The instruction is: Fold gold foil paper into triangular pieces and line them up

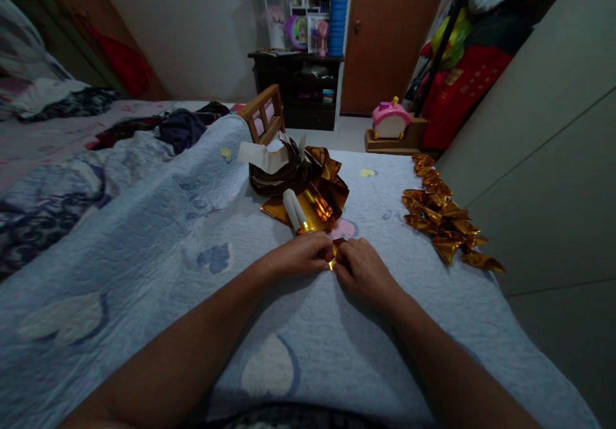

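Observation:
My left hand (pixel 301 254) and my right hand (pixel 362 266) meet on the light blue bedspread (pixel 158 256), fingers pinched together on a small piece of gold foil paper (pixel 335 252). Only a sliver of the foil shows between the fingertips. Just beyond the hands lies a pile of gold foil sheets (pixel 320 201) with a white cylinder (pixel 292 210) resting on it. Behind that sits a dark bundle with a white paper strip (pixel 269 159).
Several folded gold foil pieces (pixel 440 214) lie in a row along the bed's right edge, beside a pale wall. Clothes (pixel 178 127) are heaped at the left. A wooden frame (pixel 262 116), a dark cabinet (pixel 298 89), a pink toy (pixel 389 121) and a brown door stand beyond.

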`<state>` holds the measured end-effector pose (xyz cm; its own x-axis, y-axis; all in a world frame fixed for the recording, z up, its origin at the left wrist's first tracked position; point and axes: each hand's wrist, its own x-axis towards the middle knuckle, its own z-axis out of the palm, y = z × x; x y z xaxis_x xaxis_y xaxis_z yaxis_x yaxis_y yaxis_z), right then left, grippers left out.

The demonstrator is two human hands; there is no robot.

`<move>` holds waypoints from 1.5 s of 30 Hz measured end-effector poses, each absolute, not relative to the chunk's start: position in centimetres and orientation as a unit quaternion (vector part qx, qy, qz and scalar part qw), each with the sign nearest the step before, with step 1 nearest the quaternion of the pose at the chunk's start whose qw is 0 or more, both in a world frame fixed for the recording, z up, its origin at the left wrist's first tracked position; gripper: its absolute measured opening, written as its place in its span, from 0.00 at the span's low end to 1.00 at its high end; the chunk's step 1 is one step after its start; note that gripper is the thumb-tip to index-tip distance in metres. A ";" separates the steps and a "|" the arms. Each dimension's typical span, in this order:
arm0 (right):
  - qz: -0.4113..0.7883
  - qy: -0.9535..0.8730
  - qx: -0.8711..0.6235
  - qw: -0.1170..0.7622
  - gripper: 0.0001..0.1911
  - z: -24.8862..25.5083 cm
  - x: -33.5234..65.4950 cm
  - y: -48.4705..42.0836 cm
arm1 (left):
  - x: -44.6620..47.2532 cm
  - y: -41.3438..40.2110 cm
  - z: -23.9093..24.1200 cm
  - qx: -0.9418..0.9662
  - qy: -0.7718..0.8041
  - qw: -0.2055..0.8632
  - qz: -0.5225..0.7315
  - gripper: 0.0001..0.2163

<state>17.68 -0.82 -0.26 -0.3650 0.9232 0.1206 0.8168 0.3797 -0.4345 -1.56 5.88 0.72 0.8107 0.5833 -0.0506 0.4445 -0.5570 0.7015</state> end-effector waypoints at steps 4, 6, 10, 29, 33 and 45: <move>0.137 -0.809 -0.547 0.166 0.03 -0.2 17.4 -1.0 | -1.7 6.0 0.9 0.877 0.284 0.376 0.093 0.04; 0.128 -0.802 -0.562 0.159 0.03 -0.1 17.1 -1.1 | -1.7 6.0 0.8 0.876 0.283 0.379 0.093 0.04; 0.122 -0.794 -0.576 0.149 0.03 0.0 16.8 -1.2 | -1.8 6.1 0.7 0.874 0.287 0.381 0.091 0.04; 0.080 -0.798 -0.575 0.163 0.09 -0.6 17.3 -1.1 | -1.7 5.9 1.3 0.868 0.298 0.390 0.076 0.04; 0.097 -0.799 -0.574 0.154 0.09 -0.3 17.4 -1.1 | -1.6 5.8 1.5 0.870 0.301 0.384 0.073 0.05; 0.152 -0.775 -0.595 0.150 0.05 -0.4 17.6 -0.8 | -1.5 5.8 1.5 0.876 0.301 0.367 0.084 0.04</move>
<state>17.59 -0.79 -0.35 -0.2476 0.9675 0.0510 0.8763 0.2461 -0.4142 -1.46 5.76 1.46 0.8045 0.5893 -0.0740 0.4659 -0.5489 0.6940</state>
